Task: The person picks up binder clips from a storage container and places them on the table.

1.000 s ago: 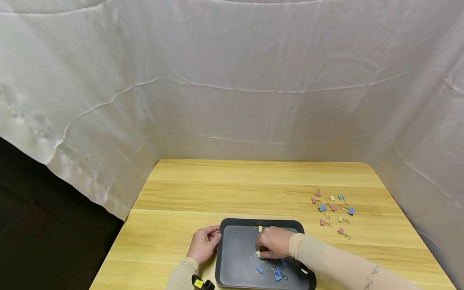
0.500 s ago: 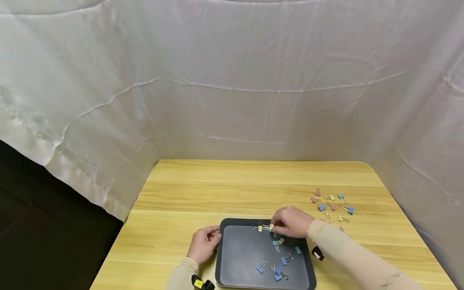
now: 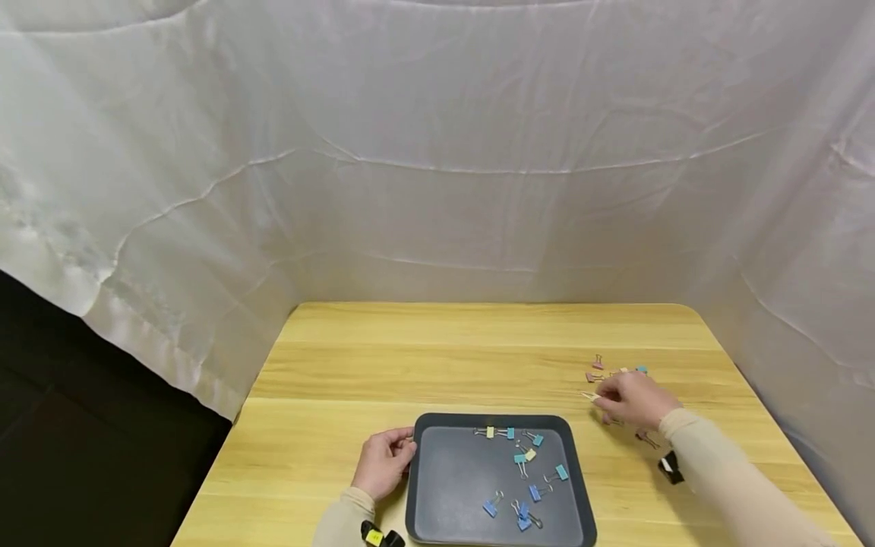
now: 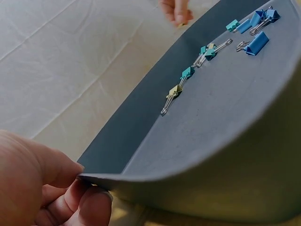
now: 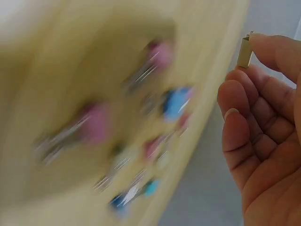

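My left hand pinches the left rim of the dark grey tray between thumb and fingers, as the left wrist view shows close up. On the tray lie several binder clips: a yellow one and a teal one near the back rim, blue ones such as this blue clip toward the front. Out to the right, my right hand holds a small yellow binder clip above the table, gripped at the fingertips. Part of the loose clip group is hidden under that hand.
Loose binder clips lie scattered on the wooden table right of the tray, among them a pink clip and a blue clip. A white cloth hangs along the back and sides.
My right hand has moved from inside the tray, past its back right corner, over to the loose clips, carrying a yellow binder clip out. The left hand stays on the rim.
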